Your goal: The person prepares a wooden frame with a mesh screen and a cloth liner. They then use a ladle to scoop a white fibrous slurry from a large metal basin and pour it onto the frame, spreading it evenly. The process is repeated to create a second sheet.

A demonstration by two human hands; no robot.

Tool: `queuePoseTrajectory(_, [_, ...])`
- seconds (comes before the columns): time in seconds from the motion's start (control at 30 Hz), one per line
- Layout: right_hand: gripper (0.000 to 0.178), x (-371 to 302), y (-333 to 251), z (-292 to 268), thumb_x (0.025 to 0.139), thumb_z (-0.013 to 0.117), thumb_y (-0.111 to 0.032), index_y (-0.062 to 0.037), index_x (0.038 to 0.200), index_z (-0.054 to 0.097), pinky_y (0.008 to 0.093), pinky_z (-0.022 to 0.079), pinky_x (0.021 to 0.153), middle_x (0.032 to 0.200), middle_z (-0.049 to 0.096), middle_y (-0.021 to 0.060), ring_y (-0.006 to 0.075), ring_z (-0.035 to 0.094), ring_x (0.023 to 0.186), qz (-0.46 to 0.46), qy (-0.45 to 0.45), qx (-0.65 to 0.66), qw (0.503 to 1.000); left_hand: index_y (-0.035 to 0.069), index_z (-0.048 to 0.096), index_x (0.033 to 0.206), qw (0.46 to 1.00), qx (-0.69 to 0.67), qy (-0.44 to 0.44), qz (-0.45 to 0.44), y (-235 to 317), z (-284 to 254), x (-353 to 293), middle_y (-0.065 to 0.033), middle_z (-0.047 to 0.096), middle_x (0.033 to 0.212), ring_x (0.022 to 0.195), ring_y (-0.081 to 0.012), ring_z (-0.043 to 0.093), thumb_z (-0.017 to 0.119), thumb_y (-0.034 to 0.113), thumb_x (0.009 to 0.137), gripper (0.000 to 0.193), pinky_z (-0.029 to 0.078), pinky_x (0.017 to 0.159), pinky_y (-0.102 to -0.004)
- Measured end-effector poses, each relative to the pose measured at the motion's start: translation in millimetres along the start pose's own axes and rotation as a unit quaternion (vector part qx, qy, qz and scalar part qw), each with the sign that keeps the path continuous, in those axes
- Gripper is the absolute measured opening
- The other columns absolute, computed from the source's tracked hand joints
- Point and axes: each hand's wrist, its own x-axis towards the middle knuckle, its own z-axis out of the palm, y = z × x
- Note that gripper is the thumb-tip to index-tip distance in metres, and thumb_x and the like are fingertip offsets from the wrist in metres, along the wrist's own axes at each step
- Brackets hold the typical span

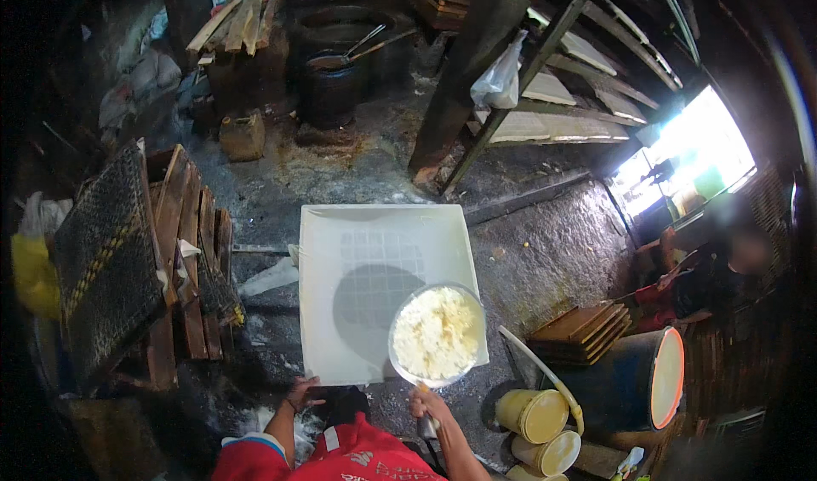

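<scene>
My right hand (430, 407) is closed round the short handle of a round, pale dipper (482, 319). White, crumbly curd-like stuff (432, 332) heaps up inside it. I hold the dipper over the near right part of a large white square tub (319, 311), and its shadow falls on the tub. Faint grid lines show in the tub's pale contents or bottom; I cannot tell which. At the tub's near left corner is my left hand (304, 392), fingers apart, by the rim and partly hidden.
Leaning boards and a woven mat (106, 268) stand at left. On the right are yellowish lidded buckets (534, 415), a blue barrel (625, 379) and stacked wooden trays (583, 328). Another person (711, 281) sits beyond. A dark post (464, 81) and slatted rack rise ahead.
</scene>
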Motion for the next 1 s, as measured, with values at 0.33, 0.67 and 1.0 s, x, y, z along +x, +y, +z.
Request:
queuePoseTrajectory(0.33, [0.015,148.1,-40.3,18.3,0.094,0.046,-0.019,-0.0059,0.088,0.048,0.0209,0.039,0.045,0.065,0.044,-0.0026,0.0064,0.038,0.045,0.165,-0.134,0.183,0.96,0.007,0.066,0.086,0.973,0.085,0.167,0.134,10.1,43.1,-5.4,-0.0046,0.065,0.084,0.081,-0.0207,0.062,0.081,0.017,0.064,0.029,0.052,0.075,-0.0378])
queuePoseTrajectory(0.67, [0.026,95.7,-65.2,137.7,0.095,0.049,-0.026,-0.0076,0.077,0.045,0.0176,0.032,0.034,0.05,0.039,-0.0035,0.004,0.035,0.037,0.248,-0.226,0.081,0.938,0.004,0.049,0.116,0.943,0.137,0.204,0.223,-15.0,17.7,10.6,-0.0073,0.063,0.096,0.081,-0.0204,0.062,0.08,0.016,0.065,0.061,0.049,0.073,-0.034])
queuePoseTrajectory(1.0, [0.025,-237.4,55.7,-78.9,0.088,0.062,-0.023,-0.0077,0.072,0.051,0.0235,0.036,0.038,0.057,0.05,-0.0006,0.0081,0.044,0.04,-0.312,0.222,-0.137,0.914,0.002,0.055,0.115,0.934,0.348,0.079,0.004,-81.0,56.5,29.3,-0.0107,0.06,0.104,0.09,-0.0208,0.061,0.072,0.027,0.077,0.048,0.049,0.075,-0.0357])
